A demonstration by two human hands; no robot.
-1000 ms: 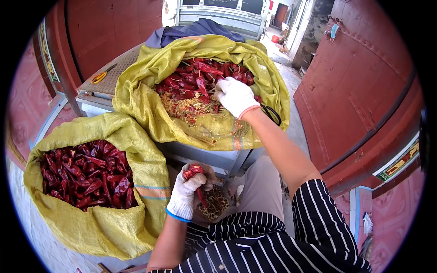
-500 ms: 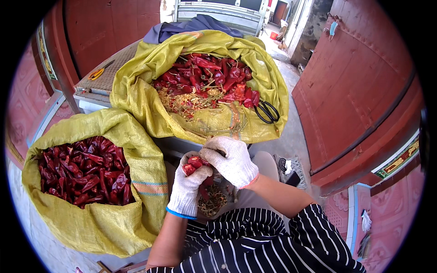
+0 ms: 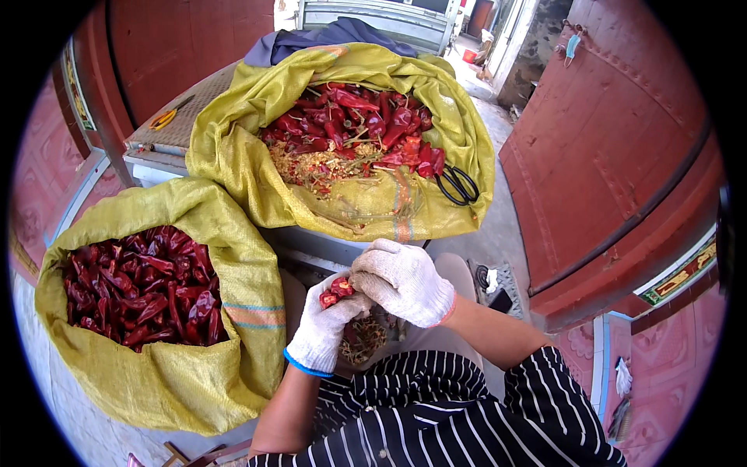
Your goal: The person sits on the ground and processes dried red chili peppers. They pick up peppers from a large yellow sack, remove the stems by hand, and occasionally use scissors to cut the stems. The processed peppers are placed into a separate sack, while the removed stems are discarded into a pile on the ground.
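Note:
In white cotton gloves, my left hand is closed around a few dried red chili peppers, whose cut ends show between thumb and fingers. My right hand meets it from the right, its fingers bent and pressed together at the chilies; what they pinch is hidden. Below my hands, a container of stems and scraps sits by my lap. Beyond them lies an open yellow woven sack holding red chilies, loose seeds and black-handled scissors.
At my left stands another yellow sack full of dark red chilies. Orange-handled scissors lie on the worktop behind it. A red door rises at the right, and a phone lies low beside my knee.
My right hand has shifted slightly right and down, its fingers now closer together over the chilies. My left hand has turned a little, still gripping them. The view has tilted slightly.

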